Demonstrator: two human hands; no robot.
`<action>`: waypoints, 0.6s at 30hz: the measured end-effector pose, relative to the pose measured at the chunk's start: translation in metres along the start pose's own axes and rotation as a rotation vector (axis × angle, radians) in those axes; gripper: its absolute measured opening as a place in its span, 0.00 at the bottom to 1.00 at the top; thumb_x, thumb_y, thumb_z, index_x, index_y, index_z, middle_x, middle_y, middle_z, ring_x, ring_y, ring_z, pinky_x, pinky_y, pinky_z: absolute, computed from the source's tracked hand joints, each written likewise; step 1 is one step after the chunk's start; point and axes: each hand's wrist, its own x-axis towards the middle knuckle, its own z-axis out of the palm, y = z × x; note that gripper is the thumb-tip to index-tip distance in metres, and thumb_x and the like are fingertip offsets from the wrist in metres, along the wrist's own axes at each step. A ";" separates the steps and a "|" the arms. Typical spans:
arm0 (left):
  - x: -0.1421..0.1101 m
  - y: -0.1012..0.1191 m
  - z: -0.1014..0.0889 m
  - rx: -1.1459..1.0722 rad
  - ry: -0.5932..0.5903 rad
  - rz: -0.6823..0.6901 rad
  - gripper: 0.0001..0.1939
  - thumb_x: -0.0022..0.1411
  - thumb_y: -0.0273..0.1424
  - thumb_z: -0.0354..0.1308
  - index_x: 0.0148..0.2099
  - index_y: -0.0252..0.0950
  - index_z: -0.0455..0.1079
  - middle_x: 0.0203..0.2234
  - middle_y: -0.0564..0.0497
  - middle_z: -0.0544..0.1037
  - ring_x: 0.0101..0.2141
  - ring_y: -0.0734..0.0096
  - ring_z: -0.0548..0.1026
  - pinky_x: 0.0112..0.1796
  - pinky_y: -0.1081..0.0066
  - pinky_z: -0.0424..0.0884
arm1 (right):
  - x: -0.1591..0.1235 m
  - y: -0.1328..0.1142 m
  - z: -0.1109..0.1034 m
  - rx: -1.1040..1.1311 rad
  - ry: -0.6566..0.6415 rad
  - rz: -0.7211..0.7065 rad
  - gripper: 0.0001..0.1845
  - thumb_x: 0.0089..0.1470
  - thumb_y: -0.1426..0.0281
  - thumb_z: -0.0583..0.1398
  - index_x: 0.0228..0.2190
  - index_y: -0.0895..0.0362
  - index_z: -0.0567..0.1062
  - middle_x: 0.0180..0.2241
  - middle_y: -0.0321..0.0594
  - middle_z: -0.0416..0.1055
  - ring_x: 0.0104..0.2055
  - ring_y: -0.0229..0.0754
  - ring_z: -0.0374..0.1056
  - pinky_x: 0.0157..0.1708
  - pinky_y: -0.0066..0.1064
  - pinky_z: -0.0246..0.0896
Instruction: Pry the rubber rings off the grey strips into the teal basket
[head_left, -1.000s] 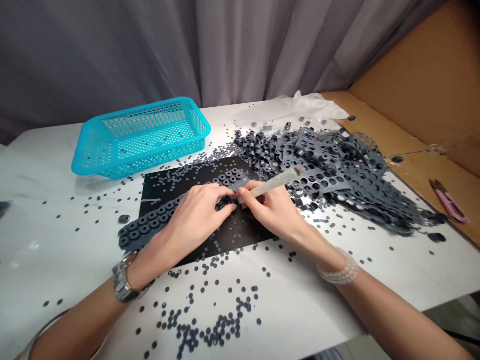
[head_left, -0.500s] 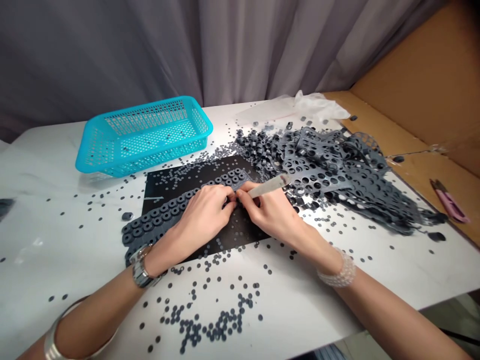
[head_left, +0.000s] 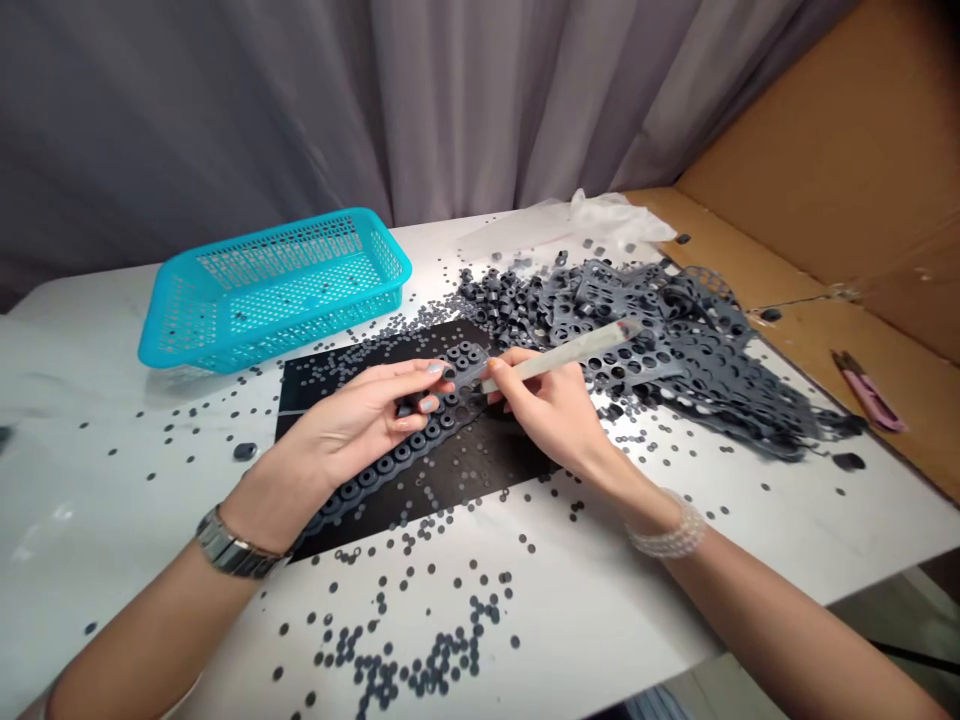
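Over a dark grey strip of rubber rings (head_left: 386, 465), my left hand (head_left: 367, 415) is curled, thumb and fingers close together. Dark material shows between those fingers, but I cannot tell whether it is a loose piece or part of the strip. My right hand (head_left: 551, 405) pinches a pale, flat, tweezers-like tool (head_left: 585, 348). The tool's dark narrow tip points left at the strip's far end, close to the left fingertips. A black mat (head_left: 517, 450) lies under the strip, with small dark discs (head_left: 450, 645) strewn on it and around it.
A turquoise basket (head_left: 277, 345) stands at the back left, a few discs in it. Punched rubber sheets and ring pieces (head_left: 720, 370) are heaped to the right. Behind them lies a clear plastic bag (head_left: 622, 215); pink-handled snips (head_left: 870, 395) rest near the cardboard wall (head_left: 847, 130).
My left hand has moved left and turned, its fingertips coming off the right fingers. The right hand has drawn slightly right and its tool points more steeply. The view has shifted a little.
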 end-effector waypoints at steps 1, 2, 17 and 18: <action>0.001 -0.001 -0.001 -0.024 -0.018 -0.011 0.06 0.55 0.24 0.65 0.38 0.33 0.77 0.36 0.46 0.75 0.29 0.79 0.71 0.22 0.83 0.64 | 0.000 -0.001 -0.001 0.011 0.018 0.009 0.16 0.60 0.64 0.54 0.27 0.59 0.75 0.20 0.36 0.68 0.22 0.36 0.63 0.24 0.28 0.52; 0.002 -0.002 -0.001 -0.047 -0.036 -0.014 0.07 0.55 0.23 0.65 0.38 0.32 0.77 0.36 0.46 0.75 0.29 0.80 0.71 0.23 0.83 0.65 | 0.000 -0.001 -0.002 0.020 0.032 0.016 0.16 0.60 0.64 0.54 0.27 0.59 0.76 0.20 0.35 0.69 0.22 0.36 0.63 0.24 0.28 0.52; -0.001 -0.005 0.005 -0.216 -0.153 -0.028 0.08 0.60 0.24 0.61 0.42 0.28 0.76 0.33 0.47 0.75 0.25 0.84 0.69 0.21 0.85 0.66 | -0.001 -0.002 -0.003 -0.012 0.061 0.013 0.16 0.60 0.64 0.55 0.25 0.59 0.75 0.19 0.36 0.70 0.22 0.37 0.65 0.23 0.29 0.53; -0.001 -0.006 0.005 -0.223 -0.155 -0.029 0.06 0.60 0.24 0.61 0.40 0.28 0.76 0.32 0.47 0.75 0.25 0.83 0.69 0.21 0.85 0.66 | -0.001 -0.002 -0.003 -0.013 0.059 0.011 0.16 0.60 0.64 0.55 0.25 0.59 0.75 0.19 0.35 0.70 0.21 0.37 0.65 0.23 0.29 0.53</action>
